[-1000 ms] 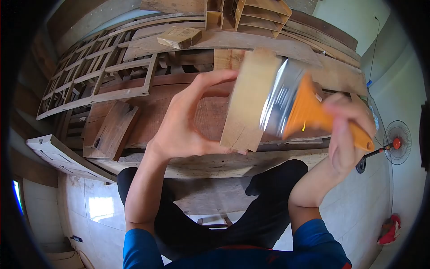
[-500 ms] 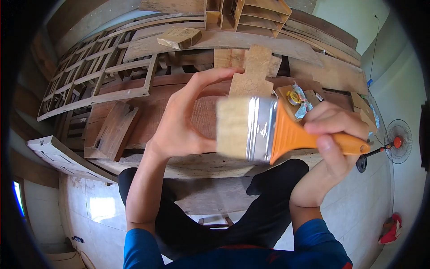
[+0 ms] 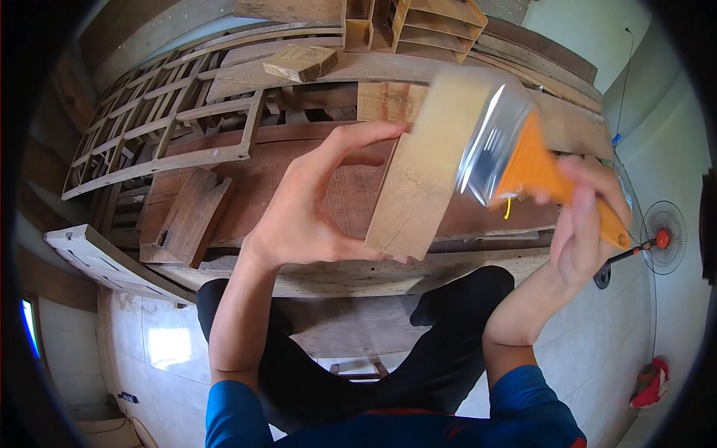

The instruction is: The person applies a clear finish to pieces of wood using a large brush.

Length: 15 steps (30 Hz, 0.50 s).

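Note:
My left hand [image 3: 302, 201] is closed around a flat light-brown wooden piece [image 3: 411, 198], thumb at its lower end and fingers along its left edge. The piece is held up tilted above the bench. In my right hand [image 3: 590, 213] is a wide paintbrush [image 3: 532, 160] with an orange handle, a shiny metal band and pale bristles. Blurred by motion, the bristles overlap the upper part of the wooden piece and hide it in this view.
A reddish-brown plank [image 3: 299, 187] lies on the bench, with a dark wood block [image 3: 196, 216] at its left. Behind are slatted frames [image 3: 175, 127], a wrapped box [image 3: 300, 63] and a wooden shelf unit [image 3: 437, 30]. A fan [image 3: 665, 236] stands at the right.
The paintbrush has swung up and to the right, from the lower part of the wooden piece to its upper part. My left hand stays nearly in place.

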Each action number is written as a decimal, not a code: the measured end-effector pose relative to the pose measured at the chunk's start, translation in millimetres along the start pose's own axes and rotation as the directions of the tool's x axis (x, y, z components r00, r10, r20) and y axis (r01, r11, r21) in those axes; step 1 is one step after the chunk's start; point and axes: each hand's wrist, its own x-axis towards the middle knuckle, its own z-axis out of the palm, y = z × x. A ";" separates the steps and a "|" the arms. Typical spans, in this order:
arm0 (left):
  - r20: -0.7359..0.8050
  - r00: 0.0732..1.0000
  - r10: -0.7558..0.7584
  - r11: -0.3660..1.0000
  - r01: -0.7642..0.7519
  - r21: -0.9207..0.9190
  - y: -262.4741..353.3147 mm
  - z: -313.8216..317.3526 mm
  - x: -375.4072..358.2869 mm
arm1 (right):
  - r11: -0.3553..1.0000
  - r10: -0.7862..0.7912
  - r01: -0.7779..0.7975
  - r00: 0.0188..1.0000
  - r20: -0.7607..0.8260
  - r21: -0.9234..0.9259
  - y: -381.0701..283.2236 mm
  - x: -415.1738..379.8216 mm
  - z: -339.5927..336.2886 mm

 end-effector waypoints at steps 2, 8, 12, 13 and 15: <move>-0.002 1.000 0.000 1.000 0.000 -0.005 -0.1 0.7 0.1 | 0.997 -0.007 -0.006 0.987 -0.163 -0.081 7.5 -7.6 -5.2; 0.001 1.000 -0.013 1.000 0.013 0.002 0.9 0.1 0.1 | 0.999 0.026 -0.033 0.982 -0.187 -0.034 8.6 -6.2 -1.7; 0.006 0.999 -0.042 0.999 0.042 0.006 0.8 -1.6 -1.7 | 0.994 -0.072 0.058 0.986 0.151 0.098 14.0 -3.9 -18.7; -0.003 0.999 -0.033 0.999 0.033 0.015 0.3 -1.1 -1.7 | 0.997 -0.038 0.031 0.994 0.098 0.068 11.1 -6.6 -16.0; -0.022 1.000 -0.012 0.999 0.013 0.034 -0.2 -1.0 0.2 | 1.000 0.023 -0.023 1.000 -0.014 0.012 4.4 -6.9 -9.5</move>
